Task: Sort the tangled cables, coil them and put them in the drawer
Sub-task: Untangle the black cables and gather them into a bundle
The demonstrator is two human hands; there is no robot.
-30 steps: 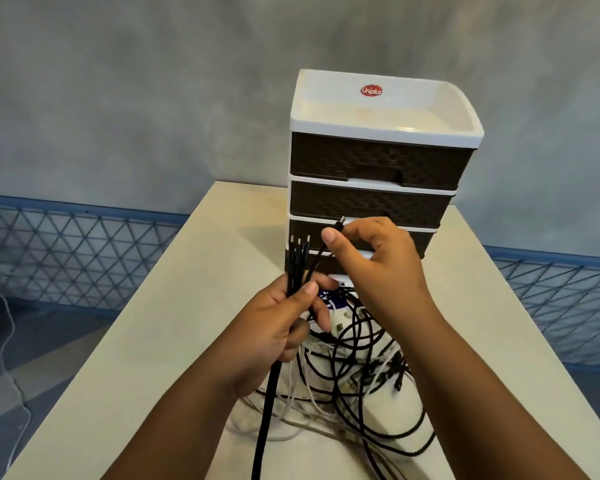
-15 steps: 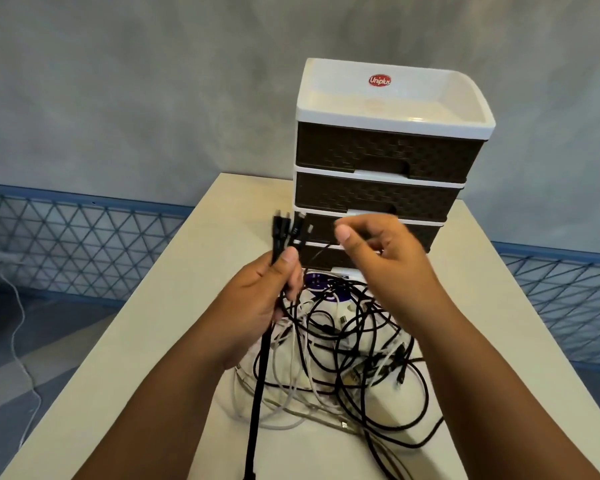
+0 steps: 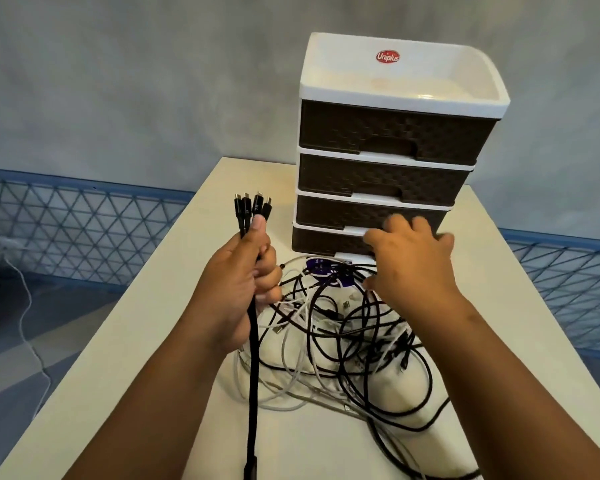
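Note:
A heap of tangled black and white cables (image 3: 343, 344) lies on the cream table (image 3: 136, 341) in front of a small drawer unit (image 3: 388, 133) with dark woven drawer fronts, all closed. My left hand (image 3: 236, 292) grips a thick black braided cable (image 3: 253, 393) upright, and its several connector ends (image 3: 252, 209) stick up above my thumb. The cable's lower part hangs down past the table's near edge. My right hand (image 3: 413, 268) hovers, blurred, with fingers spread over the back of the heap, just in front of the bottom drawer (image 3: 323, 242). It holds nothing.
A white and purple item (image 3: 321, 266) lies half buried at the back of the heap. The drawer unit's white top is a shallow tray (image 3: 395, 74). Blue lattice fencing (image 3: 66, 230) runs along the grey wall on both sides of the table.
My right hand has let go of the thin black cable end and moved right and down to the bottom drawer. My left hand has shifted left with the bundled connectors.

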